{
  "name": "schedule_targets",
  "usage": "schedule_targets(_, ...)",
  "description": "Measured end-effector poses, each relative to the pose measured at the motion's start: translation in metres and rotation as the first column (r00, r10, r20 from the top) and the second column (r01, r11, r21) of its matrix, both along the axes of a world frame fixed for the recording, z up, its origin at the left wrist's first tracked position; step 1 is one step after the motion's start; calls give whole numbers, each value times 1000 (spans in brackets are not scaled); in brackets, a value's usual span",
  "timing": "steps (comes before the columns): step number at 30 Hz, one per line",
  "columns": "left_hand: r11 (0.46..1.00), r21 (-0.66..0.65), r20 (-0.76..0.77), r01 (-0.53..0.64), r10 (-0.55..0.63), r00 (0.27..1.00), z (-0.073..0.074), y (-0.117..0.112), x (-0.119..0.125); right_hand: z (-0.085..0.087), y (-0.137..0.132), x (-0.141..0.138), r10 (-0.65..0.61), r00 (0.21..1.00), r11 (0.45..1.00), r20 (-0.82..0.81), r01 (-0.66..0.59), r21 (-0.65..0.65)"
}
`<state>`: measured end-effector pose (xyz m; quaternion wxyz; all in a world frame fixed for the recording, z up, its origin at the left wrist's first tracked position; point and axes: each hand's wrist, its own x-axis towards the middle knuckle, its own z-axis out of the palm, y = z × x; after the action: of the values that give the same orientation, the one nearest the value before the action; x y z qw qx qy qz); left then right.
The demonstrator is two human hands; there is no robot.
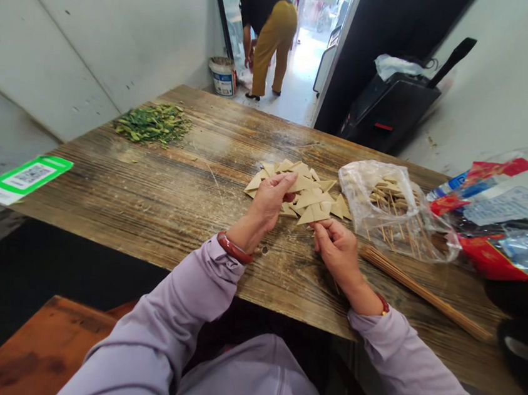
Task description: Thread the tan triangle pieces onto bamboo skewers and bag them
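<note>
Triangles — in left hand, in right hand

rough wooden table, glossy plastic bag

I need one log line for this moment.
left hand: on triangle pile | right hand: fingers pinching one triangle | skewer bundle: beside right hand

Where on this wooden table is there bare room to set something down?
Bare wood lies between the green leaf pile and the tan triangles, and along the near edge left of the left hand. The right side is crowded: plastic bag, stick bundle, bottles.
</note>
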<state>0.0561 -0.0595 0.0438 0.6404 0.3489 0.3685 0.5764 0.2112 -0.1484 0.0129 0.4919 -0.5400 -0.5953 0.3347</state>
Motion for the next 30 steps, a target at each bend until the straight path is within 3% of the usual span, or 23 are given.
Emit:
schedule_targets(5, 996, -64, -9, 54, -55, 998, 0, 2, -4, -2, 1, 2, -3, 1000, 1000, -11, 3, -19)
schedule_targets(10, 984, 40, -111, 172, -167, 980, -3, -2, 0, -3, 0, 1, 16, 1000, 1000, 9, -16, 3)
schedule_targets(30, 988, 46, -28, 146, -145, 989, -6, -2, 2, -2, 0, 2, 0, 996, 997, 88, -7, 78)
